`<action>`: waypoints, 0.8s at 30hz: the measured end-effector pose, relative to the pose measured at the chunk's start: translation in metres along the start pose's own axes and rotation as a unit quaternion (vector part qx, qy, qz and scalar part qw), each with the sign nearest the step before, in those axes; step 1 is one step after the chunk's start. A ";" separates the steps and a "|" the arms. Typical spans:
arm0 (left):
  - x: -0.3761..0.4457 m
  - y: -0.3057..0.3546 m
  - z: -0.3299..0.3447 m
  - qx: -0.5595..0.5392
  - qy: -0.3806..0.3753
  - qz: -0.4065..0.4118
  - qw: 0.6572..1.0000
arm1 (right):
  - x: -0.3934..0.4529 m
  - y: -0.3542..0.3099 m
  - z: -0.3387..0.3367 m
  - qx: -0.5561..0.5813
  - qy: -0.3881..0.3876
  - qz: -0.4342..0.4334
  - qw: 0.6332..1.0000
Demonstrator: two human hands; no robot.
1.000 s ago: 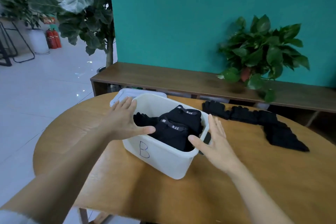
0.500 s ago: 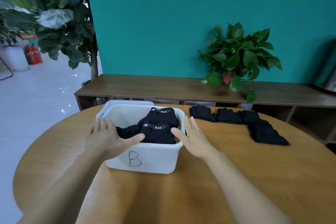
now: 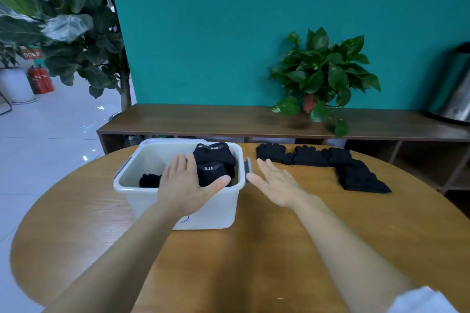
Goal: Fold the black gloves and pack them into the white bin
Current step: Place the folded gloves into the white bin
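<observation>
Over the white bin (image 3: 142,201), the left hand (image 3: 185,185) and right hand (image 3: 276,181) hover, fingers spread, holding nothing; a careless reach toward the unfolded gloves (image 3: 310,157) could nudge the bin.

One view only — a head-worn wide-angle camera, looking forward and down over both forearms onto the round wooden table (image 3: 330,223). It sits close: the white bin (image 3: 142,201) lies near centre frame, the teal wall (image 3: 229,33) straight ahead — edges bow with the lens.
</observation>
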State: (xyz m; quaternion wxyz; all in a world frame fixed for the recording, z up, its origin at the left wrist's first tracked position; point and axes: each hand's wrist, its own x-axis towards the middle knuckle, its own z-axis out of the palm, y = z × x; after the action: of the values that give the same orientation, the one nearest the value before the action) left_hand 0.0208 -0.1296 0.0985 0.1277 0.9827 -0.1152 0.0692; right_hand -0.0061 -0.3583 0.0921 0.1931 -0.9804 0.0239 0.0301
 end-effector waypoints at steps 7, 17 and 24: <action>0.007 0.094 0.022 0.023 -0.038 0.135 0.990 | -0.031 0.065 -0.028 -0.101 0.025 0.070 0.992; 0.071 0.184 0.062 0.057 -0.122 0.160 0.978 | 0.002 0.133 -0.053 -0.134 0.011 0.093 0.987; 0.148 0.223 0.110 0.068 -0.176 0.147 0.971 | 0.080 0.180 -0.060 -0.146 -0.012 0.097 0.984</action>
State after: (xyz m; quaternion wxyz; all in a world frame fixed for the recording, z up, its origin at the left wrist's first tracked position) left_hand 0.1202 -0.3998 0.0703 0.0268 0.9582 -0.2738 -0.0789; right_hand 0.0657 -0.5504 0.0741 0.0442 -0.9907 0.1118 0.0637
